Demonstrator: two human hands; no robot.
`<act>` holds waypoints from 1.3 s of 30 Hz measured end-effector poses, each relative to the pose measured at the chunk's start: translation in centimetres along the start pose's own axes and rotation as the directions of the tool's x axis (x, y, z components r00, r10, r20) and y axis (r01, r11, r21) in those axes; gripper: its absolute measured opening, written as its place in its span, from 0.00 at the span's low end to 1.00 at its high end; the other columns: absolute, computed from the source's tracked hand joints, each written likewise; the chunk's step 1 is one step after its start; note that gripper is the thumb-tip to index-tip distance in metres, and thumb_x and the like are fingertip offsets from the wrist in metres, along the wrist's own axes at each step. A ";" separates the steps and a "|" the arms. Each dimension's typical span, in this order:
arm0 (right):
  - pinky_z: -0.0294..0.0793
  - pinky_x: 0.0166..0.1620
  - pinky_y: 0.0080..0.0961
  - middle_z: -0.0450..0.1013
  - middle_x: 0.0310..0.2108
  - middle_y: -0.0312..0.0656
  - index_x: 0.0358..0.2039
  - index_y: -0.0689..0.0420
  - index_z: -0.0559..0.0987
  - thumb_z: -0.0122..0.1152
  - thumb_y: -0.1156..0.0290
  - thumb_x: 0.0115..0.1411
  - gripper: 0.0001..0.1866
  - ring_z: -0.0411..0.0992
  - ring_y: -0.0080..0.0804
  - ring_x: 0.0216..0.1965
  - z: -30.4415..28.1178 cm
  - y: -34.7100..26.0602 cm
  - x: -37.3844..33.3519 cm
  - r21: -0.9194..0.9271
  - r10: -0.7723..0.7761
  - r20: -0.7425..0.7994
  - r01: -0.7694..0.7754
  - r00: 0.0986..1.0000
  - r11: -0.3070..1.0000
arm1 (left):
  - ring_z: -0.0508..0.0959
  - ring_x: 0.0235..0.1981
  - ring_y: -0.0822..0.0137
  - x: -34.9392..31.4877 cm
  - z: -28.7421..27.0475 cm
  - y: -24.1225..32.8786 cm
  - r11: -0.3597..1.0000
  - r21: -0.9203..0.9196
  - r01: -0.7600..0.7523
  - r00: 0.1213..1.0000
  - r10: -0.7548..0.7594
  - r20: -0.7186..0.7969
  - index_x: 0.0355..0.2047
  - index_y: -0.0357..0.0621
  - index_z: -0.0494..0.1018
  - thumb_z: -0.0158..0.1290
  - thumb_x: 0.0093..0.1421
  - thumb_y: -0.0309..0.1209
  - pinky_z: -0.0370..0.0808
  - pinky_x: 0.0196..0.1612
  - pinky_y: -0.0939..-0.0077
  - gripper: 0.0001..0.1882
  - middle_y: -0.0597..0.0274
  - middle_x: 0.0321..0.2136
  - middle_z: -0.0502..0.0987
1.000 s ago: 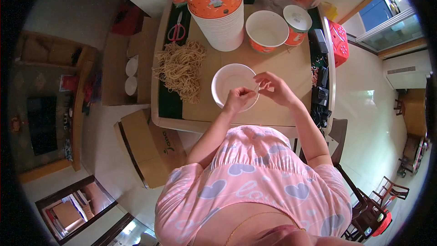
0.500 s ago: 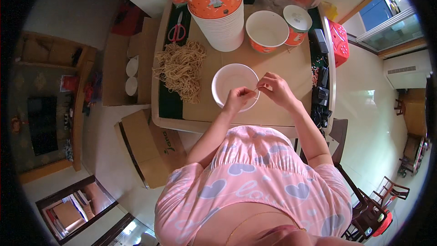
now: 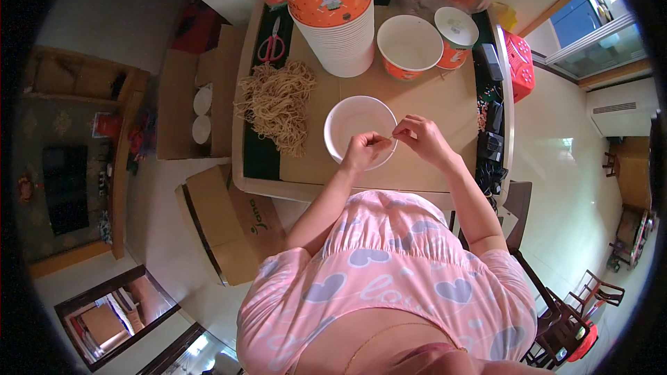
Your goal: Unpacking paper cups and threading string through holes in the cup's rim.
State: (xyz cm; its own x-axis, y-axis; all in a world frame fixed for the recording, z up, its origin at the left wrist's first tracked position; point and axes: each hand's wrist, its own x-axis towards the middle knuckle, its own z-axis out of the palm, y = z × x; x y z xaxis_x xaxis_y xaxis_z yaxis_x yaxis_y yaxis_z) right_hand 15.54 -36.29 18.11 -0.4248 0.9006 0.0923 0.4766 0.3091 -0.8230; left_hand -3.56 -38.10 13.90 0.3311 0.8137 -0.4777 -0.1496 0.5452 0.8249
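A white paper tub (image 3: 349, 112) stands in front of me on the table. Over its near right rim my left hand (image 3: 364, 151) is closed in a pinch. My right hand (image 3: 422, 137) pinches too, its fingertips almost meeting the left ones at the rim. Whatever lies between the fingertips is too small to make out. To the left lies a loose heap of beige cord (image 3: 278, 104), with pink-handled scissors (image 3: 271, 48) just beyond it. Behind the tub rises a tall stack of paper tubs (image 3: 340, 42), the top one orange and green.
An open orange-and-white tub (image 3: 410, 45) and a smaller lidded tub (image 3: 456, 35) stand at the back right. Black adapters and cables (image 3: 491, 146) line the table's right edge. Cardboard boxes (image 3: 229, 229) stand left of the table, and a red stool (image 3: 517, 66) to its right.
Both hands stay pinched together at the tub's rim, with only slight finger movement. The whole view has shifted slightly.
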 end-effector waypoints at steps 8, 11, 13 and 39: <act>0.69 0.29 0.30 0.70 0.24 0.48 0.28 0.63 0.74 0.55 0.72 0.57 0.07 0.70 0.41 0.26 -0.1 0.1 -0.2 -0.065 0.041 -0.005 -0.042 0.999 0.997 | 0.59 0.14 0.85 0.1 -0.2 -0.3 1.000 0.008 -0.022 1.000 0.022 -0.013 0.25 0.41 0.76 0.58 0.55 0.28 0.52 0.16 0.88 0.05 0.76 0.16 0.68; 0.67 0.29 0.30 0.69 0.24 0.50 0.29 0.63 0.72 0.53 0.70 0.59 0.09 0.68 0.43 0.25 0.2 0.1 -0.3 -0.048 0.085 0.007 -0.084 0.996 0.995 | 0.58 0.13 0.85 0.1 -0.2 -0.4 1.000 0.006 -0.029 1.000 0.029 -0.008 0.26 0.41 0.75 0.58 0.55 0.28 0.52 0.16 0.88 0.05 0.76 0.16 0.68; 0.68 0.29 0.29 0.69 0.23 0.48 0.29 0.63 0.71 0.52 0.70 0.59 0.08 0.68 0.40 0.25 0.3 0.1 -0.3 -0.023 0.091 0.027 -0.091 0.995 0.996 | 0.58 0.13 0.85 0.2 -0.3 -0.5 1.000 0.002 -0.027 1.000 0.027 -0.008 0.26 0.41 0.75 0.58 0.55 0.28 0.51 0.15 0.88 0.05 0.76 0.16 0.68; 0.71 0.31 0.37 0.69 0.27 0.44 0.27 0.57 0.73 0.55 0.72 0.54 0.03 0.71 0.44 0.29 2.5 0.2 -0.5 -0.215 0.036 -0.067 -0.049 0.997 0.975 | 0.65 0.20 0.82 0.9 -1.9 -1.9 0.891 0.306 -0.335 0.942 0.329 0.072 0.38 0.42 0.76 0.55 0.55 0.26 0.66 0.23 0.84 0.09 0.73 0.20 0.70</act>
State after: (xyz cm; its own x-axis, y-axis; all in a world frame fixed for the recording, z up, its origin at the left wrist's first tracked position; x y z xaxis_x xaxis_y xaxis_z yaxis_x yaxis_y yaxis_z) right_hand 13.92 -37.42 16.49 -0.3551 0.9294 0.1003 0.6512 0.3229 -0.6868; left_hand -4.75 -38.03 11.36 0.3293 0.9312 -0.1566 0.0406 0.1517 0.9876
